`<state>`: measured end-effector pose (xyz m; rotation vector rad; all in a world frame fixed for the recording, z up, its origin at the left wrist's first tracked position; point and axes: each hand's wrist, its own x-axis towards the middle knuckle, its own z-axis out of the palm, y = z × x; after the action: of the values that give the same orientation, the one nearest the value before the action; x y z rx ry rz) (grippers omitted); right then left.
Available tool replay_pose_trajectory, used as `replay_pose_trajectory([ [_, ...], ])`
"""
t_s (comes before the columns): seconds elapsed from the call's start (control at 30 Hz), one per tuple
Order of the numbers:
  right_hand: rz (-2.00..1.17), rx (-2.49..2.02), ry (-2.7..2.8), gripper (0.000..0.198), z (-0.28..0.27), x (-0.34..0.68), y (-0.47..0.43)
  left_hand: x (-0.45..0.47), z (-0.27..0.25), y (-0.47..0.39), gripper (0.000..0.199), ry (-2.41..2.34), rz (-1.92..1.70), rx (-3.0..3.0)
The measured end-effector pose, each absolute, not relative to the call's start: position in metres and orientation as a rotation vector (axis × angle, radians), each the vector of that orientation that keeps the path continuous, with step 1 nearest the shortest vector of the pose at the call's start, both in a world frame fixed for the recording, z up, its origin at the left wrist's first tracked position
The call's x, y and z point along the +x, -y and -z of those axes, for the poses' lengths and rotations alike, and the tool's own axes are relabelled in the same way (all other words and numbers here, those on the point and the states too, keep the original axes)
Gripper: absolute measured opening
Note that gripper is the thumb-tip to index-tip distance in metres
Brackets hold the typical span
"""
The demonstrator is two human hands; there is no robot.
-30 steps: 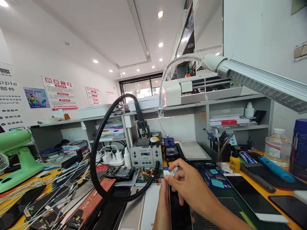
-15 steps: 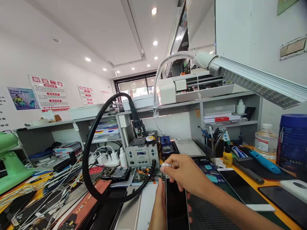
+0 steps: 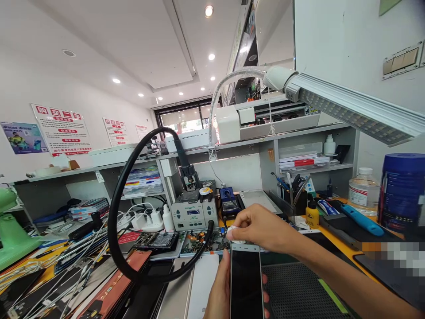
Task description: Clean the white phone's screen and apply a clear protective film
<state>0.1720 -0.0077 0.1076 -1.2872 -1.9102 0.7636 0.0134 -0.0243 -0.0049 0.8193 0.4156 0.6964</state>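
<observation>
A smartphone with a dark screen and pale frame stands out low in the middle of the view. My left hand is wrapped around it, the thumb along its left edge and fingertips showing at its right edge. Just above the phone's top end, my right hand pinches a small crumpled white wipe, perhaps tissue or cloth. The wipe is partly hidden by the fingers. Under and to the right of the phone lies a dark perforated mat.
A thick black hose loops left of my hands from a soldering or hot-air station. Parts trays, flat phone panels and tangled cables crowd the left. A yellow bottle and blue tool stand right; a lamp overhangs.
My right hand with the wipe has shifted off the phone's upper screen to just beyond its top edge, so the whole top end now shows. The view has turned slightly right.
</observation>
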Motion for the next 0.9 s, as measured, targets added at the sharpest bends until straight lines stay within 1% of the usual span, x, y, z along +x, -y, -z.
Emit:
replay_pose_trajectory([
  [0.2, -0.792, -1.269, 1.942, 0.032, -0.112, 0.18, 0.007, 0.012, 0.009, 0.02, 0.091, -0.402, -0.576, 0.832],
  [0.33, -0.826, -1.26, 1.932, 0.032, -0.111, 0.185, 0.006, 0.011, 0.01, 0.02, 0.089, -0.368, -0.582, 0.81],
  [0.47, -0.864, -1.251, 1.911, 0.03, -0.109, 0.189, 0.003, 0.01, 0.012, 0.019, 0.092, -0.351, -0.561, 0.822],
  [0.6, -0.905, -1.229, 1.89, 0.033, -0.107, 0.192, 0.001, 0.009, 0.012, 0.018, 0.088, -0.334, -0.568, 0.812],
  [0.77, -0.936, -1.228, 1.861, 0.03, -0.101, 0.199, 0.0, 0.007, 0.006, 0.019, 0.092, -0.367, -0.555, 0.805],
  [0.9, -0.939, -1.254, 1.838, 0.031, -0.096, 0.206, 0.0, 0.007, 0.004, 0.021, 0.092, -0.387, -0.548, 0.801],
])
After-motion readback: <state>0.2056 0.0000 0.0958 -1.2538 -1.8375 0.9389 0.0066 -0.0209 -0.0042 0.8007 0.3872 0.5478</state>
